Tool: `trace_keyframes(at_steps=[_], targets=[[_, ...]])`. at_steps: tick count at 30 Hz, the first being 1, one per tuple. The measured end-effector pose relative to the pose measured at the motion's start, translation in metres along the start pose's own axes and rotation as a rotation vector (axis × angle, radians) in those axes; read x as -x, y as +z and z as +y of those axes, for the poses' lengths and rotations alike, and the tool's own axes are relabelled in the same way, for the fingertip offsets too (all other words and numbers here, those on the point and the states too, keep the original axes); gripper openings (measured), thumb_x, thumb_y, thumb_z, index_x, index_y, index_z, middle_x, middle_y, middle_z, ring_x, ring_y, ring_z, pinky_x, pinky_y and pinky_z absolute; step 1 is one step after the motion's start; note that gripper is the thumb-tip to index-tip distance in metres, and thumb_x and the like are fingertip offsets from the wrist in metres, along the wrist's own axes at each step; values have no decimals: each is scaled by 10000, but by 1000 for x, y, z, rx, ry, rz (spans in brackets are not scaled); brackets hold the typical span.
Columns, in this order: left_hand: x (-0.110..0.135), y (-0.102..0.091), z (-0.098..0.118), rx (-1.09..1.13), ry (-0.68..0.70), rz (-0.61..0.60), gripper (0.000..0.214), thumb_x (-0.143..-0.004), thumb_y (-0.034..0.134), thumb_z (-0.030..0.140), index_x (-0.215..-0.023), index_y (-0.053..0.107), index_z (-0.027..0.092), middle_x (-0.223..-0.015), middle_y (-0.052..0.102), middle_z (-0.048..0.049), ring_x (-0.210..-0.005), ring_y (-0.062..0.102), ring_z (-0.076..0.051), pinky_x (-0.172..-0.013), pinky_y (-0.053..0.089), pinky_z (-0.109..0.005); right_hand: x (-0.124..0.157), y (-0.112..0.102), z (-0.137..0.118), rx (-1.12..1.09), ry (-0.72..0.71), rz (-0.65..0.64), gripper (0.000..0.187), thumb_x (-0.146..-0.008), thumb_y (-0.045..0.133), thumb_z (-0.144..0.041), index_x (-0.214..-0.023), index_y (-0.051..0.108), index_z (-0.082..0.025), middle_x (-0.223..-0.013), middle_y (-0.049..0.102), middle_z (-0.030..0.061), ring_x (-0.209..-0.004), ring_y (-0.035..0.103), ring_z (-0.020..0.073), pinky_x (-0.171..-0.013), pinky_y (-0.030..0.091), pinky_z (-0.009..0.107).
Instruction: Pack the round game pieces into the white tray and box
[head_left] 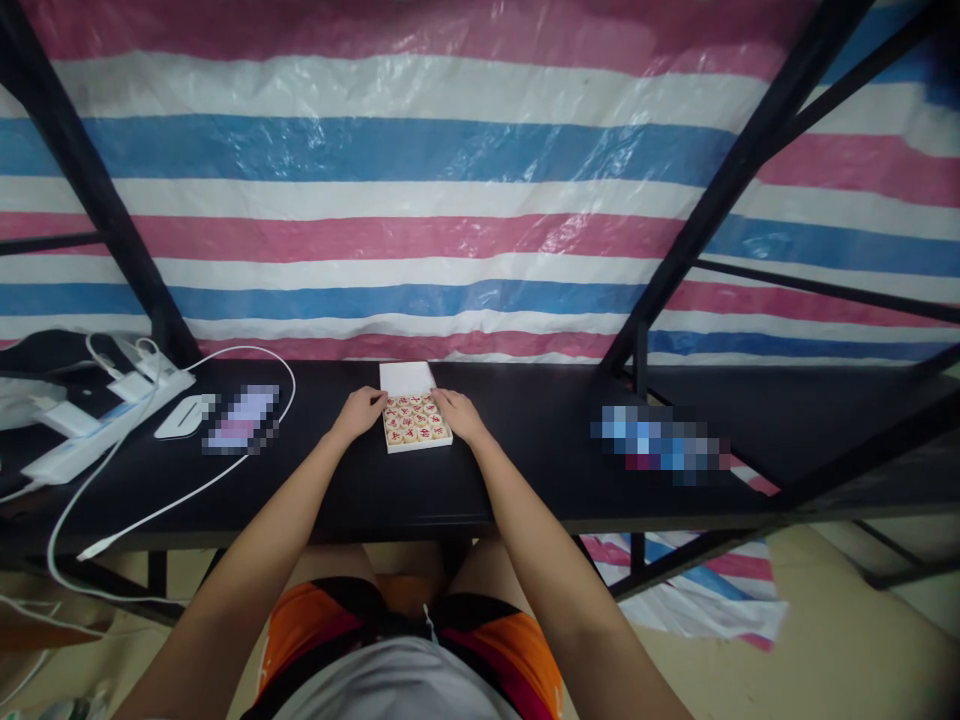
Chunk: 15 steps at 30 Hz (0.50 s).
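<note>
A shallow white box (pixel 420 447) stands on the dark table, filled with rows of round, pale xiangqi pieces (pixel 414 420) marked with red characters. Its white lid (pixel 406 377) is raised at the far side. My left hand (pixel 361 411) is closed at the box's far left corner, with its fingertips against the edge near the lid. On the opposite corner, my right hand (pixel 460 413) grips the edge, its thumb and fingers near the lid's right end. The undersides of both hands' fingers are hidden.
At left on the black table (pixel 375 500) lie a blurred phone (pixel 241 420), a white flat device (pixel 180 418), a white cable (pixel 172 505) and a power strip (pixel 105 425). A pixelated item (pixel 664 440) lies at right. Black metal posts (pixel 697 220) frame a striped sheet (pixel 420 150) behind.
</note>
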<state>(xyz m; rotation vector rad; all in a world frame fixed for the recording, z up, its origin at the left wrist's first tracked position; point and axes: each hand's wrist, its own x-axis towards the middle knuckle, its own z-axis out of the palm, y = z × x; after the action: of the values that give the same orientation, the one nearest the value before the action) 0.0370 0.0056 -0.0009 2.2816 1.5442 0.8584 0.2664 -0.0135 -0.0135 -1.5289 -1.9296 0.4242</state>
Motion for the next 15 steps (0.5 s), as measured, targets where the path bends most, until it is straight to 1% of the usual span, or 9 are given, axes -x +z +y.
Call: trace_keyframes(at_steps=[3, 8, 11, 13, 14, 15], targets=[[1, 0, 3, 40, 9, 18, 322, -860, 456, 351, -912, 734, 197, -1020, 678, -72, -964, 624, -216, -913, 450, -302, 2, -2, -2, -8, 15, 8, 416, -961, 281, -397, -1061, 646, -223, -1101, 664, 53, -1058, 572, 192, -931, 370, 295], [1, -3, 6, 124, -14, 69, 341, -866, 458, 398, -823, 730, 196, -1058, 663, -66, -978, 615, -209, -925, 447, -300, 7, -6, -5, -79, 58, 51, 424, -946, 308, -440, -940, 673, -224, -996, 685, 40, -935, 596, 177, -859, 397, 267], [0, -2, 5, 188, -13, 126, 289, -851, 495, 367, -792, 707, 180, -979, 679, -70, -924, 630, -203, -898, 461, -301, 7, -7, -4, -132, 67, 76, 417, -937, 331, -448, -956, 684, -227, -1007, 688, 39, -952, 600, 178, -874, 402, 269], [-1, -1, 4, 277, -29, 158, 214, -820, 542, 317, -864, 684, 164, -913, 679, -64, -855, 644, -186, -837, 489, -289, 6, -6, -3, -179, 67, 103, 391, -929, 359, -432, -993, 686, -228, -1073, 678, 37, -1023, 591, 178, -913, 395, 270], [-2, 1, 3, 329, -41, 171, 216, -803, 562, 291, -935, 665, 154, -895, 675, -58, -823, 648, -176, -804, 501, -280, 6, -6, -3, -204, 67, 119, 379, -923, 375, -425, -1007, 686, -226, -1106, 670, 36, -1061, 581, 178, -935, 389, 271], [-3, 2, 1, 377, -54, 180, 268, -788, 577, 266, -1020, 637, 145, -891, 669, -54, -800, 651, -166, -779, 509, -273, 6, -6, -2, -229, 67, 134, 370, -915, 391, -419, -1012, 688, -223, -1131, 664, 35, -1090, 572, 177, -955, 382, 272]])
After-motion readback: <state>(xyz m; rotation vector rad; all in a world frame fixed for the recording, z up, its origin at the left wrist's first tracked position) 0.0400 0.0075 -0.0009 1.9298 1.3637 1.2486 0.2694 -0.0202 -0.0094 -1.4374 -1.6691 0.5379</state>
